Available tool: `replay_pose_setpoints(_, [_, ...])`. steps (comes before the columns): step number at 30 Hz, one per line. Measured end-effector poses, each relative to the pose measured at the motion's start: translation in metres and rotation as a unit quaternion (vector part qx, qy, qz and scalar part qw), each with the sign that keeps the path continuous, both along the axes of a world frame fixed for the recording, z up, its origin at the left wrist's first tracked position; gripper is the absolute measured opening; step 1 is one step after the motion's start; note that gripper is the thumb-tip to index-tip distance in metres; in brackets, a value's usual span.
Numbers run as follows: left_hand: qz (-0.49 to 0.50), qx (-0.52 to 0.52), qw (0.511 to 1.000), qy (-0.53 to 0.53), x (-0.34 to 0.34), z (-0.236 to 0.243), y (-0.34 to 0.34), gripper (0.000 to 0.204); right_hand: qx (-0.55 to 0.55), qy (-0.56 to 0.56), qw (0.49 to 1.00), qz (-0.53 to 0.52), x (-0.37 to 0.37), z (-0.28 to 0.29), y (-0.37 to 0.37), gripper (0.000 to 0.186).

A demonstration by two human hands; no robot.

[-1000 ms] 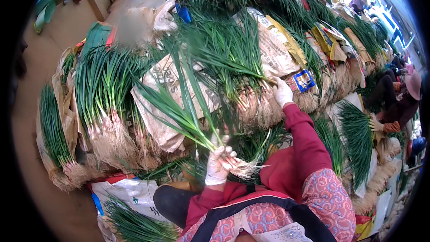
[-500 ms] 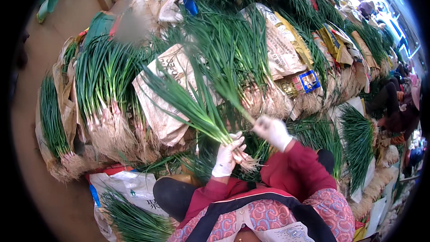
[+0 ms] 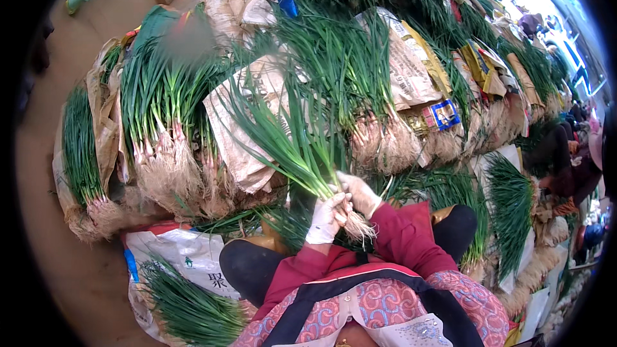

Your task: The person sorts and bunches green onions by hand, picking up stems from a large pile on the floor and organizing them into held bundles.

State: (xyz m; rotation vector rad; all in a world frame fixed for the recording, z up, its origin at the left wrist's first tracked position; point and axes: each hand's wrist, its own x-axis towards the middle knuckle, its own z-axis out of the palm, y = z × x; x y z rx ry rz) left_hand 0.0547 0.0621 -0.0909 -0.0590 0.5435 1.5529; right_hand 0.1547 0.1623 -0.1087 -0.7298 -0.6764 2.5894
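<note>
I sit cross-legged among heaps of green onions with pink bulbs and pale roots. My left hand (image 3: pixel 325 218), in a white glove, is closed round the bulb end of a small bunch (image 3: pixel 295 167), whose long leaves fan up to the upper left. My right hand (image 3: pixel 355 191), also gloved, meets it from the right, fingers closed on green onion stalks just above the roots. A beige woven sack (image 3: pixel 234 122) lies beyond the bunch among laid-out onions (image 3: pixel 160 115).
More onion bundles and sacks (image 3: pixel 414 67) line the raised heap ahead. A white sack with onions (image 3: pixel 173 250) lies at my lower left, another pile (image 3: pixel 511 212) at my right. A co-worker (image 3: pixel 572 160) sits at far right. Bare floor (image 3: pixel 51 257) borders the left side.
My right hand has moved down and left from the pile with stalks and now meets my left hand at the bunch. My left hand has risen slightly.
</note>
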Motion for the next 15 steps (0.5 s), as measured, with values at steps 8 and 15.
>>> replay_pose_setpoints(8, [-0.009,0.052,0.999,0.006,-0.01,0.031,-0.012,0.027,0.551,-0.552,0.607,0.15,0.021,0.004,0.024,0.049])
replay_pose_setpoints(15, [0.01,0.087,0.993,-0.081,-0.013,0.04,-0.003,0.051,0.59,-0.545,0.569,-0.178,0.046,0.055,0.124,0.035])
